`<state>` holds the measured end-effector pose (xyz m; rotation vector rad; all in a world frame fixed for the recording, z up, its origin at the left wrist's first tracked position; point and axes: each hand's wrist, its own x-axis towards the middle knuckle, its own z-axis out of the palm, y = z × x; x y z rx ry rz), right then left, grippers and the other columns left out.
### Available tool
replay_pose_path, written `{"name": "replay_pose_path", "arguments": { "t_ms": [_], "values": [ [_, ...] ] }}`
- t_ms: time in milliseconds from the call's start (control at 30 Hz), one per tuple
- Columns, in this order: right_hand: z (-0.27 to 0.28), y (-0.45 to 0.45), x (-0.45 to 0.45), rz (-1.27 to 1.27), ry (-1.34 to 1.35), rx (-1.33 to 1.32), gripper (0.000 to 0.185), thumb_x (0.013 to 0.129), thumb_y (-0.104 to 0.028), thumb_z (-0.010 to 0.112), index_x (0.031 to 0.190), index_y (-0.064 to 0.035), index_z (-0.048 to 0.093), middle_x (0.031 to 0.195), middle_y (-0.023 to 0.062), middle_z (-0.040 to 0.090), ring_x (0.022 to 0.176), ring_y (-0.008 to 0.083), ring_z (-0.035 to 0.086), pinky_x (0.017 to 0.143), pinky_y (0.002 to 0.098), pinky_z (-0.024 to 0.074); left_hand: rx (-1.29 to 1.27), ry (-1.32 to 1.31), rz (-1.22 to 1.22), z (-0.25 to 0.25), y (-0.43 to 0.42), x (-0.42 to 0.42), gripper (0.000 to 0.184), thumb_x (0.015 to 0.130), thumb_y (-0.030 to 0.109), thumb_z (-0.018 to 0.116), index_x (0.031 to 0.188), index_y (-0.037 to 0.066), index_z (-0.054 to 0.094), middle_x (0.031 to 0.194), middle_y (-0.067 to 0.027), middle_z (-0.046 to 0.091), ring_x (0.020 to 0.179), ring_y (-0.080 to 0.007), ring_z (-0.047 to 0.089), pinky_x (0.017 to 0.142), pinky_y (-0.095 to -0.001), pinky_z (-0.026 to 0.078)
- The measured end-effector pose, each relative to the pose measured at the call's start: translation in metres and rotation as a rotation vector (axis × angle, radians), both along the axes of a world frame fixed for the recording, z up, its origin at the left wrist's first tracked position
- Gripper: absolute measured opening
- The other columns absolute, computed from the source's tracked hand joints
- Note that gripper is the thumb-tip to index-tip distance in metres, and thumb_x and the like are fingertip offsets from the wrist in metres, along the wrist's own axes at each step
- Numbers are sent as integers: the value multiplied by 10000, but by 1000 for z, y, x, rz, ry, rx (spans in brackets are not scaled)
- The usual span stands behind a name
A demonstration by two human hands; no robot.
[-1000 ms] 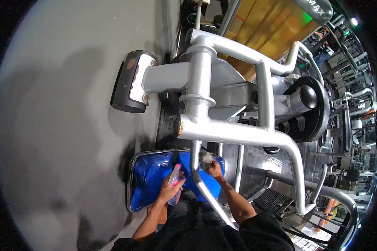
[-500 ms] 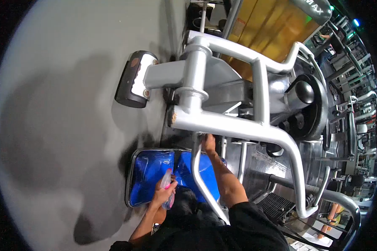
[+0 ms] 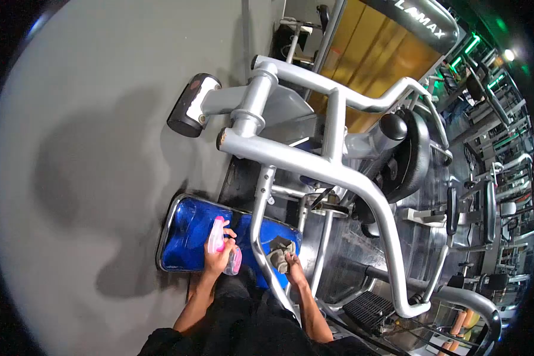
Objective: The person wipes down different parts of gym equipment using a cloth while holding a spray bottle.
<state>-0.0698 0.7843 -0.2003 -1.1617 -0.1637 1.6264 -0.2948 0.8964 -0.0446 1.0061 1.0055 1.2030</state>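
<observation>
My left hand (image 3: 218,254) is wrapped round a clear spray bottle (image 3: 232,261) with a pink and white nozzle, held upright over the blue padded seat (image 3: 187,237). Bunched in my right hand (image 3: 293,270) is a grey cloth (image 3: 280,256), near the right part of the blue padding. A silver tube (image 3: 258,222) of the machine frame runs down between the two hands.
Above the hands, a thick silver frame (image 3: 302,161) crosses the view, with a black-ended bar (image 3: 194,105) at its left. A grey wall (image 3: 101,71) stands left. Round black pads (image 3: 406,157) and more gym machines (image 3: 486,213) are on the right.
My right hand has come back down from behind the frame, and the cloth shows again. My left hand with the bottle has shifted slightly up and left. The view has turned.
</observation>
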Motion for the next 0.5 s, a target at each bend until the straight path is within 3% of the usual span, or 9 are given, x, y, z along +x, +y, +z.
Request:
{"name": "replay_pose_path", "arguments": {
  "t_ms": [100, 133, 233, 300, 333, 400, 433, 500],
  "values": [
    [32, 0, 23, 32, 19, 18, 343, 955, -231, 486, 1242, -44, 465, 1121, 76, 601, 973, 191, 602, 842, 340, 487, 46, 66, -28, 22, 1, 5, 524, 791, 8, 678, 1259, -16, 442, 890, -40, 559, 611, -61, 541, 583, -203, 457],
    [13, -4, 39, 44, 56, 52, 335, 948, -227, 499, 1226, -41, 479, 1115, 91, 602, 965, 200, 604, 836, 343, 487, 80, 96, -35, 30, 3, 8, 553, 772, 34, 711, 1255, -16, 448, 885, -37, 558, 604, -59, 539, 581, -201, 455],
    [60, 8, 63, -51, -19, 142, 329, 942, -220, 494, 1216, -38, 489, 1121, 108, 602, 979, 229, 606, 858, 358, 485, 178, 145, -48, 66, 12, 8, 611, 738, 82, 765, 1254, -17, 452, 879, -34, 557, 596, -57, 537, 579, -199, 453],
    [111, 21, 65, -152, -16, 199, 304, 953, -251, 483, 1187, -60, 514, 1041, 87, 630, 898, 200, 629, 775, 333, 505, 232, 94, -50, 83, 20, 7, 675, 708, 135, 803, 1262, -17, 449, 892, -34, 555, 591, -59, 538, 581, -200, 455],
    [126, 20, 69, -166, -16, 230, 342, 951, -236, 478, 1227, -34, 485, 1126, 115, 603, 999, 220, 604, 872, 355, 473, 265, 94, -42, 93, 25, 5, 673, 714, 126, 797, 1267, -19, 442, 898, -34, 552, 599, -58, 539, 585, -201, 458],
    [153, 23, 74, -162, -49, 231, 391, 937, -238, 498, 1261, -26, 446, 1174, 125, 574, 1034, 235, 586, 883, 359, 467, 323, 164, 1, 98, 36, 0, 610, 781, 111, 736, 1281, -26, 416, 917, -35, 540, 633, -58, 538, 601, -203, 465],
    [163, 26, 73, -176, -51, 235, 411, 930, -245, 507, 1273, -30, 434, 1192, 123, 564, 1046, 239, 580, 885, 361, 465, 237, 21, -31, 103, 40, -3, 532, 841, 116, 667, 1279, -27, 402, 932, -42, 533, 652, -60, 531, 608, -214, 467],
    [183, 31, 66, -193, -80, 321, 470, 910, -254, 536, 1303, -34, 401, 1212, 120, 545, 1065, 241, 569, 890, 358, 461, 269, 25, -35, 116, 48, -8, 488, 871, 139, 633, 1266, -25, 399, 954, -49, 528, 650, -65, 524, 604, -223, 465]
  ]
}}
